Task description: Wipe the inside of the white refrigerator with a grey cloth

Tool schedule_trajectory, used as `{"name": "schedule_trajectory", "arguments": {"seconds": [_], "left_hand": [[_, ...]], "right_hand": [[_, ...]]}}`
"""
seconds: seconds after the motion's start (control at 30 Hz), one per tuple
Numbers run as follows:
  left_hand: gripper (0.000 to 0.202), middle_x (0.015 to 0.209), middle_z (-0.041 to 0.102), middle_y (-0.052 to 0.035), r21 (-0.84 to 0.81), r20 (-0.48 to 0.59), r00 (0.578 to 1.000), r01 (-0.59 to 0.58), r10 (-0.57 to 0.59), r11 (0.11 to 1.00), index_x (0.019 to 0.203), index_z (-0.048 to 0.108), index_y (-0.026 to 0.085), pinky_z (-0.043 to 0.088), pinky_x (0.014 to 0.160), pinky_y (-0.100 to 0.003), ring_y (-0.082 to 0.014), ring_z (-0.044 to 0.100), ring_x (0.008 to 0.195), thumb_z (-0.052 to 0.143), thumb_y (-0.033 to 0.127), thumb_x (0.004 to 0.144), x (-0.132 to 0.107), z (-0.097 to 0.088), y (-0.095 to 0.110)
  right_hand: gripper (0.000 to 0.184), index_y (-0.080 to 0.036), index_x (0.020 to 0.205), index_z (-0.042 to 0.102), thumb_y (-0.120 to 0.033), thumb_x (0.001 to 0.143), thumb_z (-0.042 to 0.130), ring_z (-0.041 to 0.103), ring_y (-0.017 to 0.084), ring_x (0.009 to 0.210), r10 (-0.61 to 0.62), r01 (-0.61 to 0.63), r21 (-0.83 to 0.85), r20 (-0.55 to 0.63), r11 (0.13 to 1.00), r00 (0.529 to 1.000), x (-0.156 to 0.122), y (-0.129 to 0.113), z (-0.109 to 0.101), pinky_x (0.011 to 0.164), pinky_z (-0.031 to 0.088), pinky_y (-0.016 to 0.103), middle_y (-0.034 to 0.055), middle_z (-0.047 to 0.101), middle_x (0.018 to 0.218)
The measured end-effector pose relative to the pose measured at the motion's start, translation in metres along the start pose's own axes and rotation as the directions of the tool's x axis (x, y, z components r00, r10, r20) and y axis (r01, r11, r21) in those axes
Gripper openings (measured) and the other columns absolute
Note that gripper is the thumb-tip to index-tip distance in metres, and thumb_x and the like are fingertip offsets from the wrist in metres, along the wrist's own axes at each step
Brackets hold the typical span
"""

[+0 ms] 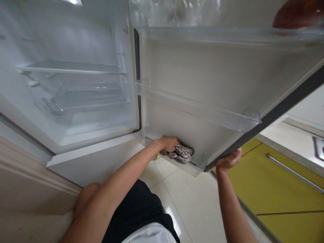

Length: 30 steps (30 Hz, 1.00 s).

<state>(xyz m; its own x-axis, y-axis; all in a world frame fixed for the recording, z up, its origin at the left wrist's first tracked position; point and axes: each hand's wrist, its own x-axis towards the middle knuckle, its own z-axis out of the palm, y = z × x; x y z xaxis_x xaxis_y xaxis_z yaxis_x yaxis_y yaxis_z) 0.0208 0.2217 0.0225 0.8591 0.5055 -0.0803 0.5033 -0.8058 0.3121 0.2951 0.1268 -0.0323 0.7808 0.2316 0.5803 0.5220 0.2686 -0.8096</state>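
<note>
An open fridge door [202, 74] swings out to the right of the empty fridge interior [76, 84]. My left hand [169, 143] reaches into the bottom door bin [194, 166], closed on a patterned grey cloth [184, 152] pressed against the bin. My right hand [229, 159] grips the lower outer edge of the door, fingers wrapped round it. A clear middle door shelf [202, 109] runs across above the cloth.
Clear glass shelves [76, 67] and a drawer [83, 101] sit inside the fridge. Yellow cabinet fronts [278, 189] with a metal handle [291, 170] stand at right under a pale counter [291, 138]. White floor tiles [192, 202] lie below. A dark red object [296, 13] sits at top right.
</note>
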Motion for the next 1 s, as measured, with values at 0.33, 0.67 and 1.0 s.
{"name": "schedule_trajectory", "arguments": {"seconds": [0.33, 0.67, 1.0], "left_hand": [[0.045, 0.113, 0.080, -0.0086, -0.078, -0.161, 0.977, 0.126, -0.138, 0.989, 0.097, 0.082, 0.022, 0.054, 0.096, -0.028, -0.0228, 0.073, 0.107, 0.055, 0.002, 0.068, -0.044, -0.020, -0.084], [0.055, 0.141, 0.064, -0.0111, -0.365, -0.884, 0.328, -0.041, -0.332, 0.930, 0.121, 0.075, 0.021, 0.045, 0.118, -0.039, -0.0242, 0.060, 0.133, 0.056, 0.004, 0.072, -0.091, -0.002, -0.098], [0.040, 0.111, 0.075, -0.0071, -0.766, -0.552, -0.148, -0.301, -0.821, 0.569, 0.099, 0.072, 0.020, 0.048, 0.109, -0.039, -0.0243, 0.066, 0.110, 0.068, 0.013, 0.059, -0.137, 0.022, -0.127]], "right_hand": [[0.057, -0.026, 0.073, 0.036, -0.082, 0.080, 0.031, 0.038, 0.016, 0.072, -0.046, 0.047, 0.006, -0.098, 0.999, 0.994, 0.010, 0.005, 0.008, 0.072, 0.035, 0.036, -0.0046, 0.031, 0.074], [0.049, -0.028, 0.066, 0.033, -0.075, 0.079, 0.033, 0.028, 0.016, 0.064, -0.071, 0.075, 0.028, -0.126, 0.997, 0.989, 0.025, 0.018, 0.017, 0.064, 0.026, 0.038, -0.0041, 0.029, 0.066], [0.053, -0.032, 0.065, 0.032, -0.084, 0.073, 0.031, 0.025, 0.020, 0.065, -0.061, 0.081, 0.115, -0.168, 0.990, 0.984, 0.028, 0.018, 0.024, 0.070, 0.033, 0.054, -0.0023, 0.027, 0.068]]}}
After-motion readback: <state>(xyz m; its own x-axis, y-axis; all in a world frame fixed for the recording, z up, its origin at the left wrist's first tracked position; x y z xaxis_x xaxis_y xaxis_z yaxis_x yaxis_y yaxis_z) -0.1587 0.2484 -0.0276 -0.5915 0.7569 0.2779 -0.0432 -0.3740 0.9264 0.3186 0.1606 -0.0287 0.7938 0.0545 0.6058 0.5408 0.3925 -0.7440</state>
